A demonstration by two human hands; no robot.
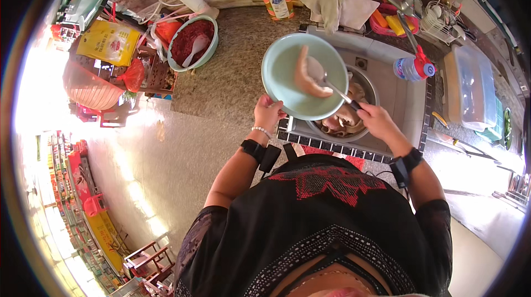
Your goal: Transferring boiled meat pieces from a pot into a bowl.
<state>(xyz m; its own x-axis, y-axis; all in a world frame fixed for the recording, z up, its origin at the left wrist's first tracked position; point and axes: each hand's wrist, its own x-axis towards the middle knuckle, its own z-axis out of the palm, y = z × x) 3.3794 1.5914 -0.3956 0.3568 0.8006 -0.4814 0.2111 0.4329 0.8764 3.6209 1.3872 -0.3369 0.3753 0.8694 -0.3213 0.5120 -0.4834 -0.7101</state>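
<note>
My left hand [267, 112] grips the near-left rim of a pale green bowl [280, 85], tilted over the sink. A curved piece of pale cooked meat [309, 75] lies in the bowl. My right hand [379, 120] holds a metal ladle [338, 93] by its black handle, and its head reaches into the bowl beside the meat. Below the bowl, partly hidden by it, a round metal pot [376, 89] stands in the sink [398, 110]. More pieces of meat [344, 120] fill the pot.
A green tub [215, 44] of dark red minced food with a white scoop [197, 48] stands left on the stone counter [224, 77]. Behind are a soap pump bottle [277, 0] and cloths [344, 8]. A plastic bottle [408, 69] and plastic bin [471, 85] stand right.
</note>
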